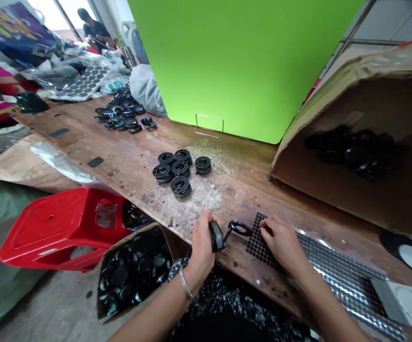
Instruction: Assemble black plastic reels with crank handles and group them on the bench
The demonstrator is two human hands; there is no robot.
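My left hand (203, 240) is wrapped round a black round device (217, 236) with a ribbed edge, at the table's front edge. From it a thin black ring (240, 229) sticks out on a short arm towards the right. My right hand (280, 237) has thumb and forefinger pinched together over a sheet of small black dots (257, 242); whether a dot is between them is too small to tell. Beyond my left hand, several black round pieces (180, 168) stand in a cluster, with one more (203, 165) just to their right.
A green board (248, 61) stands at the back, with a wire bracket (209, 126). Right is a cardboard box (298, 118) holding black parts; silver dotted strips (344, 275) lie before it. Left are black parts (120, 111), a red stool (63, 223), a filled box (134, 270) and a seated person (97, 31).
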